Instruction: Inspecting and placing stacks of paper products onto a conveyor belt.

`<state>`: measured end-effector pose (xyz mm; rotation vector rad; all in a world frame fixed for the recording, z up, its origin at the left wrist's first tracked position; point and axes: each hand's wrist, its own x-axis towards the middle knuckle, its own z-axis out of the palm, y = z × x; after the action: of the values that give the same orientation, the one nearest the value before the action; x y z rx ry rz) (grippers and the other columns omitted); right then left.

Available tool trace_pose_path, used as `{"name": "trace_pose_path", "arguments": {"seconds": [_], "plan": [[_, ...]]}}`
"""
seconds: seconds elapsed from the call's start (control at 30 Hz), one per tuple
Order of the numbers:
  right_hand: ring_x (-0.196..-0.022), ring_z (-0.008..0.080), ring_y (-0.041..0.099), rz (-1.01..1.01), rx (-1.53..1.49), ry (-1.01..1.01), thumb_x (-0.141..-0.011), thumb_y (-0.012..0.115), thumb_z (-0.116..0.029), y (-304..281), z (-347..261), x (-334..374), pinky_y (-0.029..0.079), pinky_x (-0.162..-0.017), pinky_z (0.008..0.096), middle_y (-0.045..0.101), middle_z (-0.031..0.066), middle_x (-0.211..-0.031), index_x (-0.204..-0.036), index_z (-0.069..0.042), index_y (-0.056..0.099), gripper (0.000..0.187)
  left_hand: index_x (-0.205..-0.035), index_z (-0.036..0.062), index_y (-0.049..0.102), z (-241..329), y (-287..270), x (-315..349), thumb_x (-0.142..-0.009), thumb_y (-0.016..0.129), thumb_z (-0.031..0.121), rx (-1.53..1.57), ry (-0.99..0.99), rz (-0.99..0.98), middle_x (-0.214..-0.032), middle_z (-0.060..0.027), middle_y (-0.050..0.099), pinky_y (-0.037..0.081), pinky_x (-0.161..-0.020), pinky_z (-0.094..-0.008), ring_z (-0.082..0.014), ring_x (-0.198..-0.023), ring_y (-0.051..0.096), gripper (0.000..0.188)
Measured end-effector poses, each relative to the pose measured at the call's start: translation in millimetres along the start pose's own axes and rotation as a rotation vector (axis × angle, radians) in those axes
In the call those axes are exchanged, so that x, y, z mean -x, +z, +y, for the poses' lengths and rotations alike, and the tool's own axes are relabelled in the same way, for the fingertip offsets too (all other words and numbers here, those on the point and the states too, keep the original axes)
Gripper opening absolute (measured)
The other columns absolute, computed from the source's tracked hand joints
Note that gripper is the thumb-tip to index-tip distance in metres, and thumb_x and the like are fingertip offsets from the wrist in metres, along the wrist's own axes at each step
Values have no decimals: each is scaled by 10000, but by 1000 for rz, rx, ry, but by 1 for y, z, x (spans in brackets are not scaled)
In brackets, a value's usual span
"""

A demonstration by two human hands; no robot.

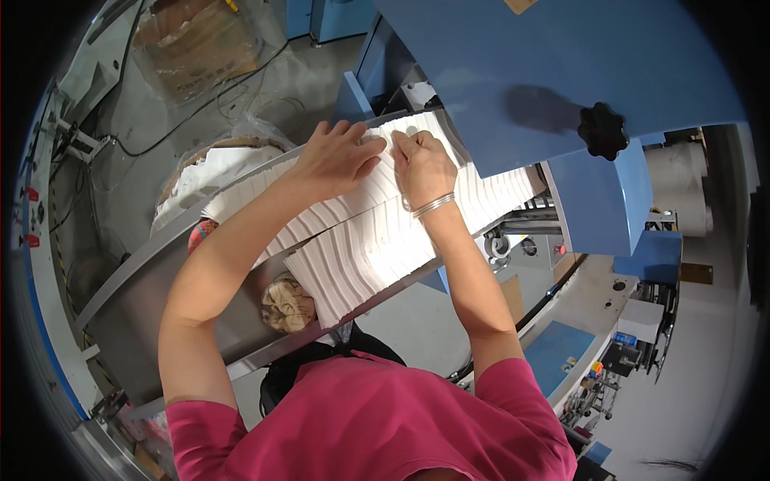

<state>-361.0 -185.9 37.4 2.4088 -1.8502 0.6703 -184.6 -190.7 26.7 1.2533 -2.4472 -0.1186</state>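
Observation:
Two long rows of folded white paper (353,252) stand on edge, packed side by side in a sloping metal trough (152,321). At the far end of the rows my left hand (341,160) lies over the paper, its fingers apart and slightly bent. Just right of it, my right hand (427,168) is closed, with thumb and fingertips pinching at the top edges of the paper. A bangle circles that wrist. The fingertips of both hands are close together. A round, brown-patterned object (288,305) rests against the near end of the closer row.
A large blue machine housing (561,72) with a black knob (602,131) overhangs the far right. A small red patterned object (202,234) sits at the farther row's end. Beyond the trough are a bag of white paper (212,176) and a cardboard box (196,56) on the floor.

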Motion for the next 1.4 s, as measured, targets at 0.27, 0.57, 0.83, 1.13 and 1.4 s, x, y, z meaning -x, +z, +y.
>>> {"name": "trace_pose_path", "arguments": {"seconds": [0.27,0.57,0.83,1.13,1.4], "plan": [[-860,260,625,-222,-233,169,-749,717,-203,-4,6,-12,507,-722,370,636,55,-946,-923,-125,695,192,-1016,191,598,-2,1,0,-883,551,243,17,-6,35,-979,-61,564,379,-774,-401,-235,-932,534,150],[-911,278,634,-412,91,197,-754,699,-328,-23,-11,-27,509,-749,388,640,90,-997,-849,-121,693,228,-1027,201,593,-1,5,6,-880,551,238,19,-9,54,-987,-69,561,386,-763,-399,-255,-920,533,158],[-862,262,606,-139,-117,69,-694,717,-310,-21,7,-15,484,-746,368,599,73,-877,-720,-57,657,261,-1088,215,581,-5,16,2,-883,547,227,55,9,76,-1005,-93,556,422,-758,-409,-285,-929,554,208],[-566,219,573,332,-486,57,-726,708,-193,-143,-7,4,471,-556,310,584,109,-687,-791,-15,602,217,-1122,174,559,-9,12,-7,-907,534,247,101,70,19,-1005,-127,574,462,-762,-414,-329,-887,588,228],[-562,4,419,235,-1253,487,-882,624,-96,-170,18,84,322,-493,161,549,-59,-695,-849,-70,583,58,-1268,196,512,11,-3,-3,-936,489,316,-126,78,88,-1281,-170,493,408,-873,-493,-334,-1104,530,354]]}}
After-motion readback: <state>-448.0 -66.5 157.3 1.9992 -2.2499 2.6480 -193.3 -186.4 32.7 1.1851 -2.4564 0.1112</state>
